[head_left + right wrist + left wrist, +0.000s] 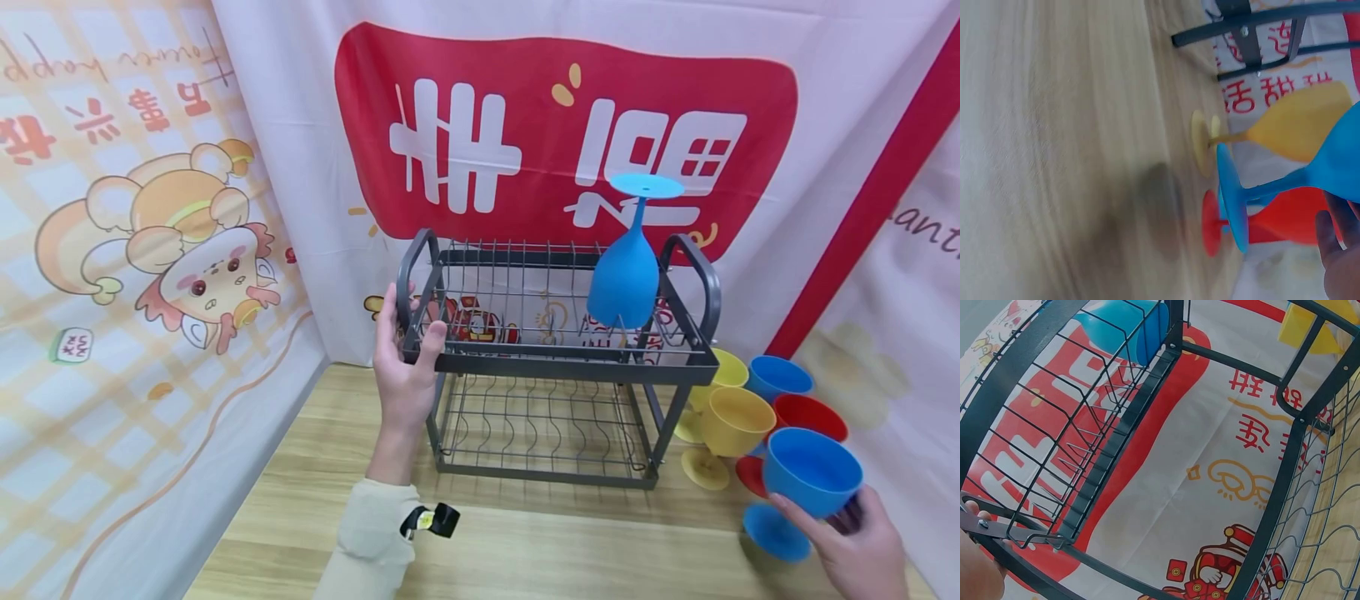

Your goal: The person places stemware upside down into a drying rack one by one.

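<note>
A dark grey two-tier dish rack (577,367) with wire shelves stands on the table. My left hand (408,367) grips its upper left corner, thumb over the front rail; part of that hand shows at the lower left of the left wrist view. An upside-down blue goblet (624,279) sits on the right of the upper shelf, foot upward. At the far right, my right hand (862,537) holds another blue goblet (813,471) by its bowl, upright and slightly tilted. In the right wrist view, that goblet's foot (1233,197) hangs close over the table, its shadow nearby.
Yellow goblets (738,421), a red goblet (810,417) and a further blue goblet (780,379) stand upright, bunched right of the rack. A printed cloth (300,167) hangs behind the wooden table (300,500). The lower wire shelf (540,425) holds no goblets.
</note>
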Motion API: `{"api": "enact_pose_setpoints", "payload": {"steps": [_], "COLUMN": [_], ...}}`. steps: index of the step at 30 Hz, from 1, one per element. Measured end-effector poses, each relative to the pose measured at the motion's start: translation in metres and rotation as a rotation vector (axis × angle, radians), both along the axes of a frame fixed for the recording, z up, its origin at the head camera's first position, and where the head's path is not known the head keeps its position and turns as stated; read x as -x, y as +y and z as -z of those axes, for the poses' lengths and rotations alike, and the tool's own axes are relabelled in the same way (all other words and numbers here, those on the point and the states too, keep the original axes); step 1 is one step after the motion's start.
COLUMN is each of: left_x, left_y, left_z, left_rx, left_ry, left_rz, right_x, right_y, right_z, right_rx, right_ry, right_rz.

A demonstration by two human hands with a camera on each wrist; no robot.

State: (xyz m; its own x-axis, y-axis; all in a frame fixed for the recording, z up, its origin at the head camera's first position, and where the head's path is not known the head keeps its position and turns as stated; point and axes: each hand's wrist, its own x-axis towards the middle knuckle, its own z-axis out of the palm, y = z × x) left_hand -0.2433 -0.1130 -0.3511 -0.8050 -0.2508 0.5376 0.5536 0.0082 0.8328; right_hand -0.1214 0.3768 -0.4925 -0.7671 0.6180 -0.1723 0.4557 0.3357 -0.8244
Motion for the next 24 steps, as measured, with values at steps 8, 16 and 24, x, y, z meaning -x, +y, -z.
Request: {"api": "enact_pose_setpoints", "payload": {"steps": [8,16,24], "left_x": [0.001,-0.001,-0.003], "left_y": [0.001,0.000,0.000], "left_z": [0.000,-0.001,-0.001], "left_rx": [-0.008,0.001,0.003], "left_ry": [0.006,-0.010,-0.024], "left_rz": [0.015,-0.007,-0.003], "right_x": [0.005,0.005,0.006], "right_y": [-0.021,-0.050,-0.083], "right_z": [-0.021,-0.028,-0.026], "right_rx": [-0.057,-0.109,-0.157], "right_ry": [0.075,0.112,0.184], "right_rz": [-0.112,-0.285,-0.410]}}
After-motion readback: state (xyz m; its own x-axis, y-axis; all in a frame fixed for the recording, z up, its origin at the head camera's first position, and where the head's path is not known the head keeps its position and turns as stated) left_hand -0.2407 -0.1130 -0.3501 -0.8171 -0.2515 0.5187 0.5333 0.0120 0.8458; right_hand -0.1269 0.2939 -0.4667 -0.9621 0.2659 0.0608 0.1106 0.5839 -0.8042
